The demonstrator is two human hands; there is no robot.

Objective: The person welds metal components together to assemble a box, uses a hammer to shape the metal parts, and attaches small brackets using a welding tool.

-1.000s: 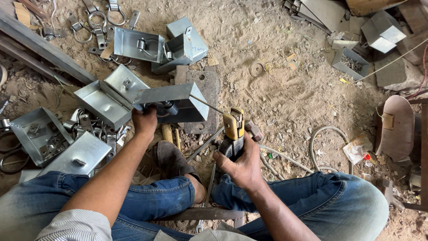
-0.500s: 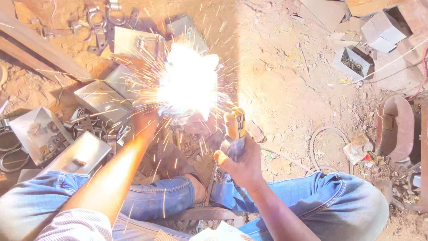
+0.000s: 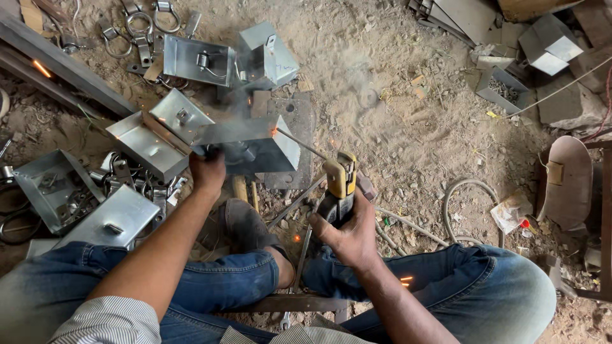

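Observation:
My left hand (image 3: 207, 172) grips the near edge of a folded grey sheet-metal box (image 3: 248, 143) that rests on a flat steel plate (image 3: 294, 121) on the sandy ground. My right hand (image 3: 347, 232) is closed around a yellow and black welding electrode holder (image 3: 339, 181). Its thin rod (image 3: 301, 143) reaches up and left to the box's right edge, where a small orange spot glows. A wisp of smoke hangs above the box.
Several similar metal boxes (image 3: 150, 137) lie at the left and behind, with metal rings (image 3: 143, 22) and a long steel bar (image 3: 57, 60). More boxes (image 3: 503, 83) sit at the upper right. A hose (image 3: 468, 191) and a brown welding mask (image 3: 567, 181) lie right. My jeans-clad knees frame the bottom.
The bright arc flash and shower of sparks from half a second ago has gone out, leaving a glowing spot and smoke. Both hands stay in much the same place.

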